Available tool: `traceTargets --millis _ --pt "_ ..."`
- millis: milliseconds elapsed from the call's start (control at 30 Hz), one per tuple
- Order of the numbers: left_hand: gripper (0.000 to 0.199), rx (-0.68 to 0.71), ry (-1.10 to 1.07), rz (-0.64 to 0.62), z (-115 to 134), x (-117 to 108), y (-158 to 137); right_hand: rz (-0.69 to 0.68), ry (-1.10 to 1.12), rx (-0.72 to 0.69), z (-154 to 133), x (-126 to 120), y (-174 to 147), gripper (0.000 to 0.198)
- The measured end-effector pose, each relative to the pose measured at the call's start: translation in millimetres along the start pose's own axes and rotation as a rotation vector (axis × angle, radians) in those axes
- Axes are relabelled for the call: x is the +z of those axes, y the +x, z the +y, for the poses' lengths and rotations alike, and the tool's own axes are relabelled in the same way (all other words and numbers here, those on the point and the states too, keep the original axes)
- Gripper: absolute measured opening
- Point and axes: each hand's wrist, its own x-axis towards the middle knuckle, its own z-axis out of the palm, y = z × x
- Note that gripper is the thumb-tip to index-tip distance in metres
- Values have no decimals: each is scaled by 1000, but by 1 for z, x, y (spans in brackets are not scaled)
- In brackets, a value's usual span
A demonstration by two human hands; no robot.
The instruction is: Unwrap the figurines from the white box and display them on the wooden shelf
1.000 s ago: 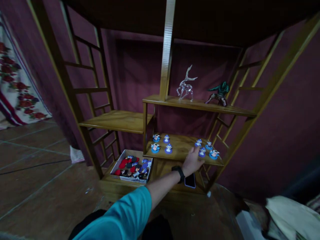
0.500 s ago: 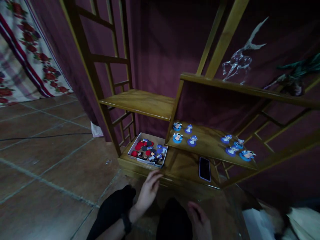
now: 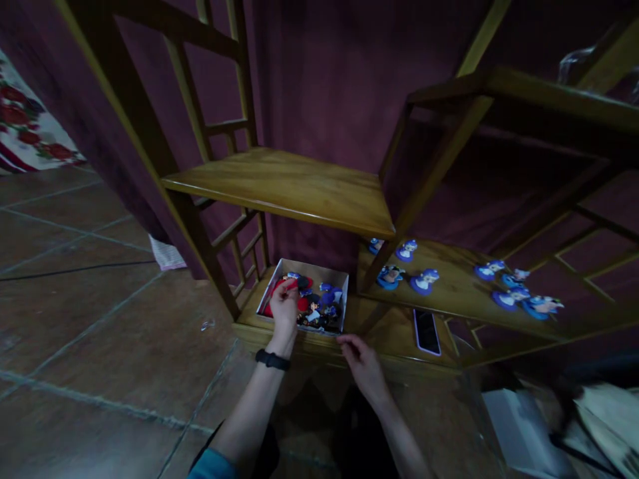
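A shallow cardboard box with white outer sides holds several small figurines, some red and dark, some purple. My left hand, with a dark band on its wrist, is in the left part of this box. Its fingers are bent together on a red and dark figurine; the fingertips hide part of it. Just off the box's front right corner is my right hand. Its fingers are loosely bent and apart, with nothing seen in them; I cannot tell whether a fingertip touches the box.
On the right shelf stand several purple- and blue-based figurines. A phone lies on the lower board. An upper shelf board overhangs the box, and a wooden post stands to its right. White objects lie at lower right.
My left hand has moved forward and up from the box's front edge into the box. My right hand has risen from the lower edge to the box's front right corner. The view has shifted closer.
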Motion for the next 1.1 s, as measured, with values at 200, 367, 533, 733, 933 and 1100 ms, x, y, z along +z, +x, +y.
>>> traceTargets --millis 200,367,533,733,933,1100 --pt "22 -203 -194 7 -5 -5 30 51 -288 17 3 31 68 23" --pt "24 -288 -328 4 10 -17 53 71 -524 111 8 40 107 26" --pt "23 -375 -356 42 29 -29 64 -63 -601 57 25 44 118 28" --pt "20 -469 -388 16 35 -33 63 -217 -681 -15 38 58 123 33" --pt "21 -557 -416 -17 33 -34 69 -331 -745 -59 33 75 139 33" --pt "21 -550 -427 -24 35 -38 74 -332 -684 34 34 91 144 29"
